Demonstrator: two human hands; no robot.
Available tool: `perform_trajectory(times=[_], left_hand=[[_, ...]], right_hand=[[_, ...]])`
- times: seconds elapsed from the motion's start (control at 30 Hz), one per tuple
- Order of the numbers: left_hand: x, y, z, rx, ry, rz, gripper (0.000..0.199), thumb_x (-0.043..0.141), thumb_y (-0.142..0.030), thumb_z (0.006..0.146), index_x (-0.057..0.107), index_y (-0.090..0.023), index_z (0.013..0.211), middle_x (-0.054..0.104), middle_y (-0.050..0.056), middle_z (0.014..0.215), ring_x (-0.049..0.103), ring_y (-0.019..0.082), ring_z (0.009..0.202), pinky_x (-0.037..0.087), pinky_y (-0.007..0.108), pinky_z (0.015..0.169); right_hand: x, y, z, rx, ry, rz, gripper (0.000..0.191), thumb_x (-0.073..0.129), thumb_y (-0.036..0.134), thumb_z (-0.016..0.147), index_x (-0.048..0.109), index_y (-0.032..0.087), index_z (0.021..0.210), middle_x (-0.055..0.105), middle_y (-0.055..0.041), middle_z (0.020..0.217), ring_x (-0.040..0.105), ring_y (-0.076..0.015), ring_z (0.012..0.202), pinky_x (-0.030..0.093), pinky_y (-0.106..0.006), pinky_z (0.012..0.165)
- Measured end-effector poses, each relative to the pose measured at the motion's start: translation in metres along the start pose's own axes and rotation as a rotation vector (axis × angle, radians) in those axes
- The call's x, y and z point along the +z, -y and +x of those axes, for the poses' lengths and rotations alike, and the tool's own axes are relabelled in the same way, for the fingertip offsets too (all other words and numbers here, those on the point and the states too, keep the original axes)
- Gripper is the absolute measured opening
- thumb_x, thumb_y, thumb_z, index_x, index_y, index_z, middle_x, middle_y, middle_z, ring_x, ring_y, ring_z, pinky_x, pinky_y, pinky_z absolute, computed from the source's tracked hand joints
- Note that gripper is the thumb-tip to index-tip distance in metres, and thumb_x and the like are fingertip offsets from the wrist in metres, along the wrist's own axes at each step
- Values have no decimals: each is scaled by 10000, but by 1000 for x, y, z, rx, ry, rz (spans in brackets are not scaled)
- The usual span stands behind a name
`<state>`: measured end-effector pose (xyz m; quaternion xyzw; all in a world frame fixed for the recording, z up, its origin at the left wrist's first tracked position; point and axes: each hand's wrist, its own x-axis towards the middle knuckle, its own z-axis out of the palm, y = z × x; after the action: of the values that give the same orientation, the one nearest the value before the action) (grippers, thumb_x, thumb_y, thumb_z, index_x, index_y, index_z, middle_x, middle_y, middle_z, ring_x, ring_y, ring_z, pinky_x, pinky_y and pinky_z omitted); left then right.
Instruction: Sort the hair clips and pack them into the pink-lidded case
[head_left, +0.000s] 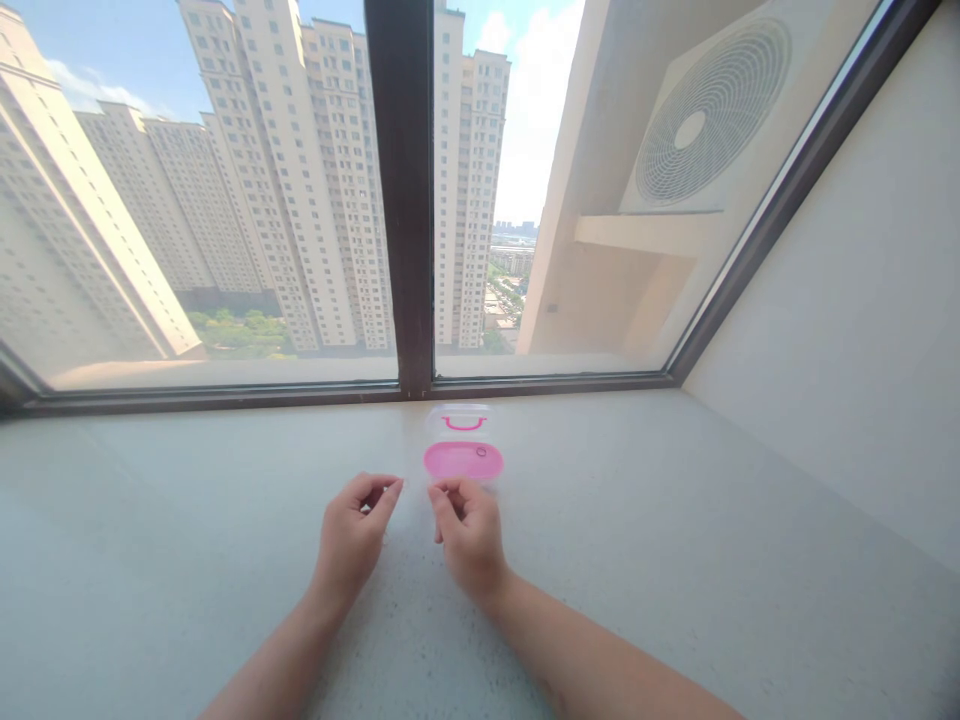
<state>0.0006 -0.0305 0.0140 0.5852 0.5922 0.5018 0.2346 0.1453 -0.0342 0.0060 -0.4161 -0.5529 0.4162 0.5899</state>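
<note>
My left hand (354,530) is raised over the sill, thumb and forefinger pinched together. Facing it across a small gap, my right hand (472,535) makes a similar pinch. Whatever either pinch holds is too small to make out. Just beyond my right hand lies a pink oval tray (454,461), part of a small plastic box, with a small dark ring (481,452) at its right side. Behind the tray is a clear lid (435,420) with a pink handle (464,427).
The pale windowsill (187,530) is wide and speckled between my forearms. A dark window frame (414,250) with glass panes runs along its back, and a white wall (840,330) closes the right side. Outside are tall buildings and an air-conditioner unit (716,115).
</note>
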Motion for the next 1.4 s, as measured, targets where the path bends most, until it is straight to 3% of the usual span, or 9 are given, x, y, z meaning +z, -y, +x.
perform_trajectory(times=[0.13, 0.33, 1.4], left_hand=[[-1, -4, 0, 68, -10, 9, 242, 575, -391, 787, 676, -173, 758, 575, 13, 706, 535, 146, 660, 420, 217, 553], [0, -2, 0, 50, -38, -30, 243, 593, -402, 781, 672, -172, 763, 559, 29, 811, 546, 151, 723, 450, 210, 556], [2, -3, -1, 54, -15, -78, 235, 589, -392, 789, 667, -174, 754, 540, 24, 824, 531, 140, 711, 435, 199, 535]], right_hand=[[2, -2, 0, 27, 49, 1, 198, 539, 313, 838, 591, 131, 780, 479, 46, 471, 459, -82, 405, 351, -182, 431], [2, -3, 1, 40, 58, 8, 186, 543, 304, 831, 588, 132, 776, 485, 44, 472, 461, -82, 405, 354, -179, 429], [0, -4, 1, 46, 53, 9, 211, 531, 334, 836, 577, 136, 783, 476, 48, 463, 425, -73, 394, 336, -174, 409]])
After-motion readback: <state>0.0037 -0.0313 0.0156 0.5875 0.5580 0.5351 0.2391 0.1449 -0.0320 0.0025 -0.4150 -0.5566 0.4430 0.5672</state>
